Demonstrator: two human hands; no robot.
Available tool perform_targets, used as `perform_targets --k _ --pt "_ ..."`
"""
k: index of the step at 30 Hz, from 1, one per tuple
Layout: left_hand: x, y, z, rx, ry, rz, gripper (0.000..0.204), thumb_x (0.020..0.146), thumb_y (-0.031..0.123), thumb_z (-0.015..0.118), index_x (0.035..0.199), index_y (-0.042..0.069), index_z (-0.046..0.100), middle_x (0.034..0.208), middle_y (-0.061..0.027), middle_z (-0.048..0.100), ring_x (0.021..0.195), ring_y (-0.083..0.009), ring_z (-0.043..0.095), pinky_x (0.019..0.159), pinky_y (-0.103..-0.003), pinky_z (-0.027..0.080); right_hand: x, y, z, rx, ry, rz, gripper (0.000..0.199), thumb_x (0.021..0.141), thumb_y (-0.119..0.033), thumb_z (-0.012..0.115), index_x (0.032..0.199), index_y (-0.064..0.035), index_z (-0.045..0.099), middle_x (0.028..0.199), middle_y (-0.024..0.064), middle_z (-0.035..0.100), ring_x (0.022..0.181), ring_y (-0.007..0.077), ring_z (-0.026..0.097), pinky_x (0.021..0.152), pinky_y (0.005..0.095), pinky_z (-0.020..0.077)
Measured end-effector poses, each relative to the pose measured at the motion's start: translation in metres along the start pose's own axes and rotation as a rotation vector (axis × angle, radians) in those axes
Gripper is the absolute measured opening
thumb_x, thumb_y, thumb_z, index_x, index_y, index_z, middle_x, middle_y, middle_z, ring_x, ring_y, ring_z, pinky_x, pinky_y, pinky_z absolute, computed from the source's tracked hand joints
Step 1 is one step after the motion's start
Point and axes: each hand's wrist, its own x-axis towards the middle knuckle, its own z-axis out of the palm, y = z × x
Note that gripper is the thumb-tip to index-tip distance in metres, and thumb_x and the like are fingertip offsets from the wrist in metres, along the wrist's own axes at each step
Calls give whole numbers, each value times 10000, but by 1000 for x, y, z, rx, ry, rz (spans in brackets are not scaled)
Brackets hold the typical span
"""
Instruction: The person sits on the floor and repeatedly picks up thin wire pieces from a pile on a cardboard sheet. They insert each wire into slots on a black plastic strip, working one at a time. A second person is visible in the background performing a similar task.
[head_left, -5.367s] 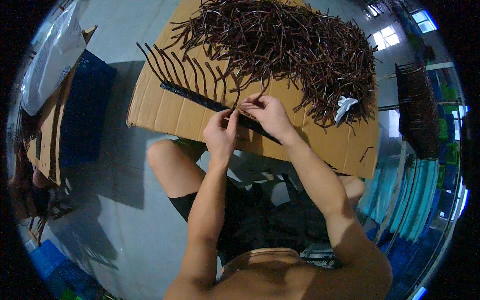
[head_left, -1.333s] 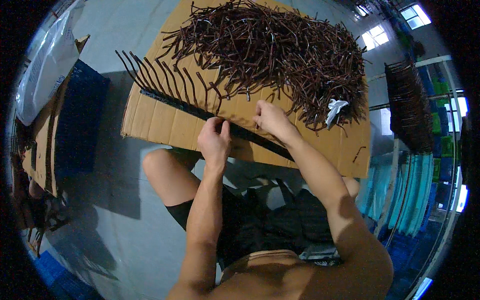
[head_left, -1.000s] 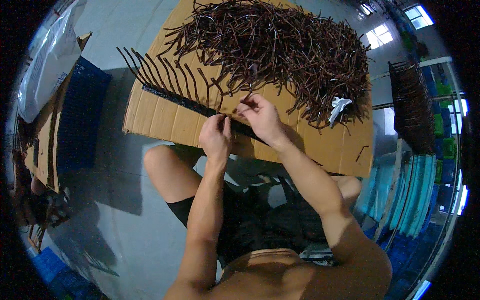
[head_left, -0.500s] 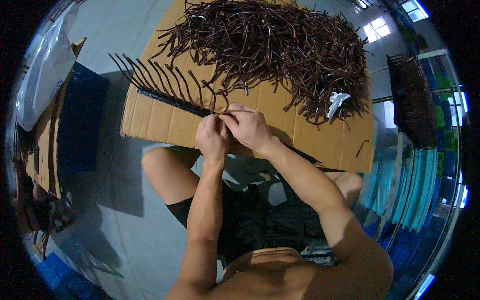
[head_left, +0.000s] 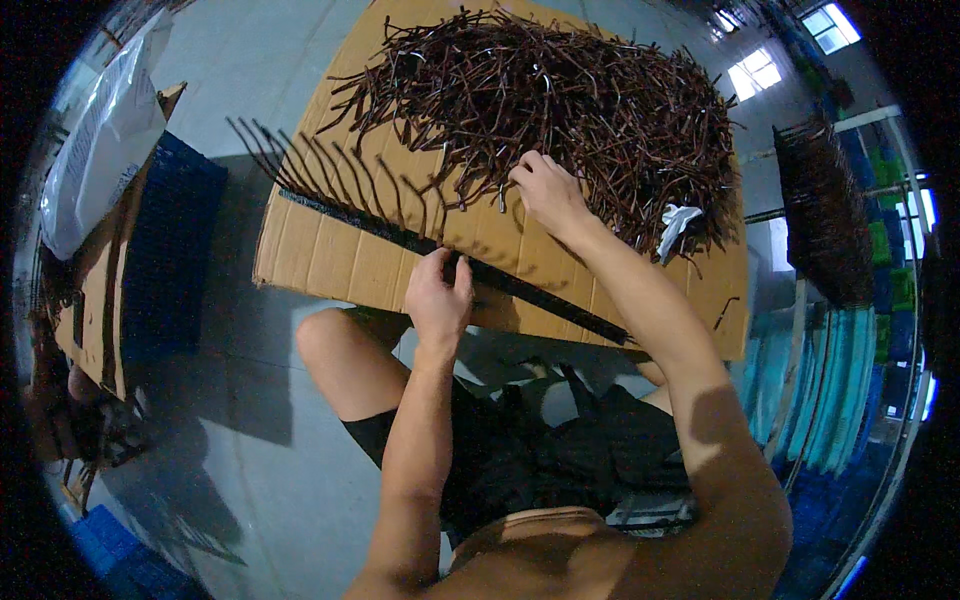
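Observation:
A long, narrow black strip [head_left: 540,296] lies slantwise over the near part of the cardboard. Along its left half stands a row of thin brown twig-like sticks [head_left: 352,178], their upper ends curving away from me. My left hand [head_left: 438,297] grips the strip near its middle, thumb and fingers pinched at its edge beside the last stick of the row. At the front edge of a big heap of similar brown sticks [head_left: 600,110] is my right hand [head_left: 552,197], fingers bent and drawn together; what is between the fingertips is hidden.
The cardboard sheet [head_left: 330,260] reaches across my knees. On the heap's right side lies a crumpled white scrap [head_left: 678,228], and one loose stick [head_left: 727,312] sits near the right edge. A clear plastic bag [head_left: 100,150] tops a dark blue box [head_left: 180,250] at left.
My right hand has left the strip and moved away from me to the heap's edge. My left hand stays at the strip, whose right half now shows.

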Motion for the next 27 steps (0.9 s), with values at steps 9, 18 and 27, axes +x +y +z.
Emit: perform_targets --k 9,18,27 --pt "2 0 0 93 38 106 191 828 182 680 910 11 654 837 -149 653 748 -303 636 673 -354 505 -29 -59 7 807 -132 398 175 923 -130 558 1035 4 558 818 80 597 696 134 605 641 272 488" --pt "3 -2 1 82 -3 100 145 834 151 652 877 13 642 815 -156 639 742 -325 618 669 -377 490 -35 -110 -9 1075 30 470 105 878 -75 634 934 7 599 825 36 650 732 73 594 672 215 481" --pt "3 1 0 100 -16 82 112 838 139 621 856 28 632 810 -138 627 754 -325 593 670 -390 477 -36 -118 -15 1086 70 503 126 861 -97 654 916 15 631 818 51 671 785 101 623 703 239 490"
